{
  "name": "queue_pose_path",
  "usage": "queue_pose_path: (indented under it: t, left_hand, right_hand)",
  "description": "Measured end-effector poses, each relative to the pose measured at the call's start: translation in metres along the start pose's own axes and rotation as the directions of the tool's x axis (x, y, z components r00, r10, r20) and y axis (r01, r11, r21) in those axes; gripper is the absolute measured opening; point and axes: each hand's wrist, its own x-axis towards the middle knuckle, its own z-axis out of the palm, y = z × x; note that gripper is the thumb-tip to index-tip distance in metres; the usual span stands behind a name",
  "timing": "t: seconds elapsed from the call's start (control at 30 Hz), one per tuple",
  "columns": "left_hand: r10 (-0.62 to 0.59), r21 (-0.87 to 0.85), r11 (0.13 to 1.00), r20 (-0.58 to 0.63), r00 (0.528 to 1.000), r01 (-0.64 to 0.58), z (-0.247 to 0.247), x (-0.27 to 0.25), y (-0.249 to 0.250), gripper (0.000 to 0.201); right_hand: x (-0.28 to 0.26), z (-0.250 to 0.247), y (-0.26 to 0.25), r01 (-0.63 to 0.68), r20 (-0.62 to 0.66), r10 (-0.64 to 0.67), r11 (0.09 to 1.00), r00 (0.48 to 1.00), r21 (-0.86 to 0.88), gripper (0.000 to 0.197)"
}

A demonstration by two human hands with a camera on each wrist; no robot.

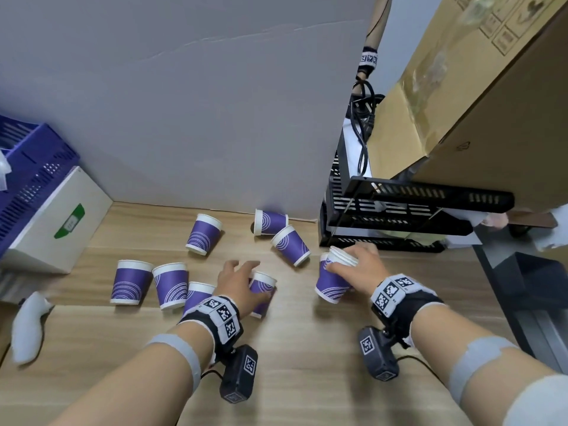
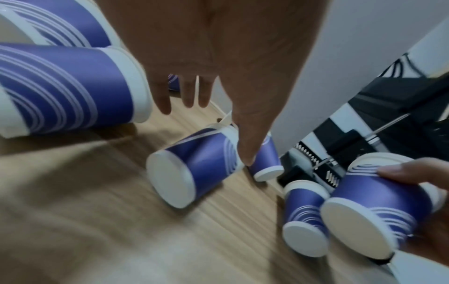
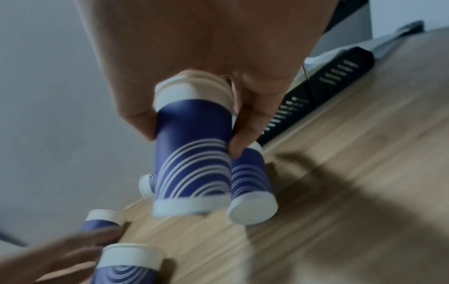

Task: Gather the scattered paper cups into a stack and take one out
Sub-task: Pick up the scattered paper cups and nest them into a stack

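- The right hand (image 1: 356, 265) is gripping the nested cups (image 1: 333, 279), rims up.
- The left hand (image 1: 238, 282), fingers spread, is reaching over a standing cup (image 1: 261, 290); best grasp its rim squarely.

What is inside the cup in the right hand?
In the head view, several white rims sit nested at the mouth of the held cup, so it already holds more cups. The right hand covers part of the mouth, so the count is unclear.
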Motion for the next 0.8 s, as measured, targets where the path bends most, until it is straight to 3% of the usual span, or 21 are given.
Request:
queue_pose_path:
  t: [0.1, 0.23, 0.4, 0.57, 0.8]
  left_hand:
    - [-0.017, -0.003, 1.000, 0.031, 0.999, 0.017, 0.007, -0.001, -0.008, 0.056]
    - [-0.010, 0.003, 1.000, 0.005, 1.000, 0.010, 0.013, -0.010, -0.011, 0.037]
    - [0.089, -0.062, 0.994, -0.074, 0.993, -0.093, 0.008, -0.024, -0.012, 0.037]
    - [0.179, -0.065, 0.981, -0.089, 0.980, -0.185, 0.016, -0.039, -0.016, 0.039]
    - [0.175, -0.093, 0.978, -0.112, 0.978, -0.186, 0.035, -0.056, -0.018, 0.043]
  right_hand:
    - [0.012, 0.001, -0.002, 0.004, 0.129, 0.009, 0.995, 0.992, -0.103, 0.058]
    - [0.015, 0.014, -0.003, 0.011, 0.149, 0.011, 0.989, 0.989, -0.147, 0.061]
    - [-0.006, 0.022, -0.013, 0.119, 0.158, -0.096, 0.982, 0.983, -0.145, 0.034]
    - [-0.035, 0.036, -0.008, 0.294, 0.227, -0.251, 0.939, 0.941, -0.180, 0.068]
    - [-0.076, 0.040, 0.002, 0.476, 0.414, -0.347, 0.838, 0.842, -0.266, 0.072]
